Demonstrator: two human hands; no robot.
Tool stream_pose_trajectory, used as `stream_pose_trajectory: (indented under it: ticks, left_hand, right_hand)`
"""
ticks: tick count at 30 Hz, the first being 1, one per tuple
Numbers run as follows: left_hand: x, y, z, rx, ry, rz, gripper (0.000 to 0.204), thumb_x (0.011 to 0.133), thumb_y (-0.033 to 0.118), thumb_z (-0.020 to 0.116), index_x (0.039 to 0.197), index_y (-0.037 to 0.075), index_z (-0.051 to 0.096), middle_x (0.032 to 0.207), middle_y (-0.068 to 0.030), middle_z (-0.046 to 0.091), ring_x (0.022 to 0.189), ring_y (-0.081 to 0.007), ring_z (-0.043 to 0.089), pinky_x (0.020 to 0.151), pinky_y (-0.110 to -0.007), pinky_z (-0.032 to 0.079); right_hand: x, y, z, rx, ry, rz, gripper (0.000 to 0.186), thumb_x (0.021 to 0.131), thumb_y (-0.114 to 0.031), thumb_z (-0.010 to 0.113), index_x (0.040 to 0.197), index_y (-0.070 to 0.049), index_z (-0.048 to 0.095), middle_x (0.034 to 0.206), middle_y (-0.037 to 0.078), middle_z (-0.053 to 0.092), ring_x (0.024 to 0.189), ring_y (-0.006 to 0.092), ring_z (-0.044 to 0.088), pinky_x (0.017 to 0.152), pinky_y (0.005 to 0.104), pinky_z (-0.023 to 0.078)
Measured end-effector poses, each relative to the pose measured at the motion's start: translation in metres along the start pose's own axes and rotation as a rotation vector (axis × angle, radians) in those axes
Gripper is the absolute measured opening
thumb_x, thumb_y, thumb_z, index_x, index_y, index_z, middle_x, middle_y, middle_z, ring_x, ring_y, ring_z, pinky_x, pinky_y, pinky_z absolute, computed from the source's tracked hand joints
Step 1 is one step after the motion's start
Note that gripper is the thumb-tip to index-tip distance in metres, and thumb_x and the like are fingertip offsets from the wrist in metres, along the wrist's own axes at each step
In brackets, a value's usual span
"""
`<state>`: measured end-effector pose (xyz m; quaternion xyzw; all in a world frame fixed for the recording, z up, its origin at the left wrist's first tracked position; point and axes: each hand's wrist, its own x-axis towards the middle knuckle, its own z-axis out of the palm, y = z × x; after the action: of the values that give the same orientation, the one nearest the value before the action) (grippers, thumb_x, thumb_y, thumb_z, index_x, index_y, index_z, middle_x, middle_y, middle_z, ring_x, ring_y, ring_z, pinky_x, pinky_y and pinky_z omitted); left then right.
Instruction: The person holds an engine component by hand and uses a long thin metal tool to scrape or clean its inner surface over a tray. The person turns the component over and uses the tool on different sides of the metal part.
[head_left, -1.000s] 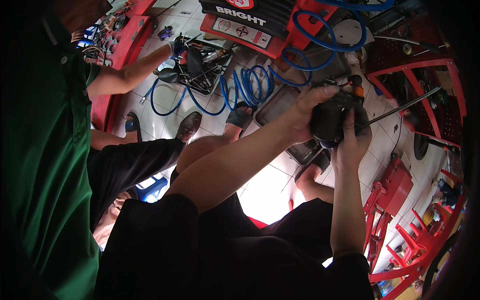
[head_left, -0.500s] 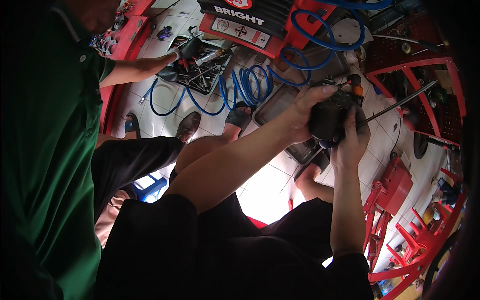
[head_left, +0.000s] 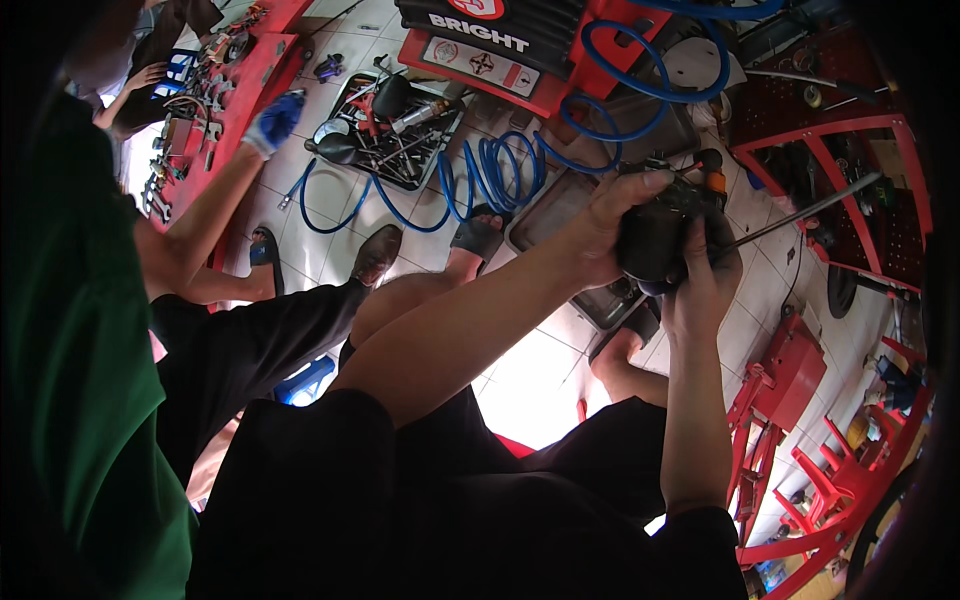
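Both of the person's hands close around a dark, rounded mechanical part (head_left: 655,235) held up in the air above the tiled floor (head_left: 520,375): the left hand (head_left: 610,225) wraps its fingers over the part's top and left side, and the right hand (head_left: 705,280) clamps it from below and the right. A long thin metal rod (head_left: 800,215) sticks out from the part toward the right. On the floor beyond, a dark tray (head_left: 395,125) holds loose tools and metal pieces, with a coiled blue hose (head_left: 495,170) lying just beside it and a co-worker's blue-gloved hand (head_left: 272,120) near its left edge.
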<state>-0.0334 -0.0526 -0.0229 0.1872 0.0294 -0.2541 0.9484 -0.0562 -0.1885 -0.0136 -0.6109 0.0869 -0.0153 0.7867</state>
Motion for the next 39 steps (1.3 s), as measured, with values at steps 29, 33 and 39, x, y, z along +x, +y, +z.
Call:
stream_pose_trajectory:
  ticks: [29, 33, 39]
  left_hand:
    - [0.004, -0.005, -0.015, -0.077, 0.050, -0.014, 0.057, 0.083, 0.052, 0.059, 0.121, 0.010, 0.057, 0.116, -0.0102, 0.063, 0.106, -0.0236, 0.062, 0.091, -0.041, 0.052]
    - [0.003, -0.005, -0.013, -0.062, 0.070, -0.044, 0.058, 0.083, 0.053, 0.057, 0.121, 0.009, 0.057, 0.116, -0.0103, 0.063, 0.106, -0.0238, 0.061, 0.090, -0.041, 0.052]
    - [0.001, 0.005, -0.019, -0.207, -0.023, -0.084, 0.060, 0.084, 0.055, 0.057, 0.121, 0.008, 0.058, 0.117, -0.0123, 0.062, 0.109, -0.0261, 0.061, 0.090, -0.043, 0.052]
  right_hand:
    - [0.003, -0.011, -0.003, -0.218, -0.041, -0.092, 0.035, 0.093, -0.031, 0.066, 0.107, 0.001, 0.063, 0.093, 0.004, 0.065, 0.085, 0.0089, 0.057, 0.075, 0.0231, 0.046]
    - [0.001, -0.009, -0.003, -0.199, -0.021, -0.094, 0.030, 0.093, -0.027, 0.066, 0.103, 0.001, 0.064, 0.089, 0.002, 0.065, 0.079, 0.0072, 0.056, 0.068, 0.0227, 0.045]
    - [0.004, -0.010, -0.005, -0.216, -0.031, 0.092, 0.032, 0.090, -0.023, 0.067, 0.109, 0.002, 0.063, 0.091, 0.013, 0.069, 0.086, 0.0179, 0.065, 0.080, 0.0314, 0.049]
